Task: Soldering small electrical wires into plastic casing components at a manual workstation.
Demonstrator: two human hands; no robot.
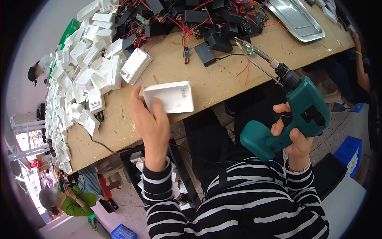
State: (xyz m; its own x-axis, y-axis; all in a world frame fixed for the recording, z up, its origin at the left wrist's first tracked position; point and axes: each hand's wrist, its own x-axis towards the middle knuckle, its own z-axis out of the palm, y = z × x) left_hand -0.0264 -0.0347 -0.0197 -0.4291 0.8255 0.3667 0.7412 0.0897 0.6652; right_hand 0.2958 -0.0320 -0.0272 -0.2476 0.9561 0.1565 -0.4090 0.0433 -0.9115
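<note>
My left hand (150,125) grips a white plastic housing (177,101) near the table's front edge, the thumb inside its hollow and the fingers along its left side. The housing's open side faces up, and small holes show at its right end. My right hand (299,145) is wrapped round the handle of a green soldering gun (306,93), held off the table's front edge. Its metal tip and thin feed tube point up and left over the table, apart from the housing. Just beyond my left hand lies another white housing (135,65) with plug prongs.
A large heap of white housings (85,59) covers the table's left side. Black cases with red wires and small circuit boards (195,18) lie at the back. A metal tray (296,20) stands at the back right. Below the table is a black crate (129,167). Other people sit nearby.
</note>
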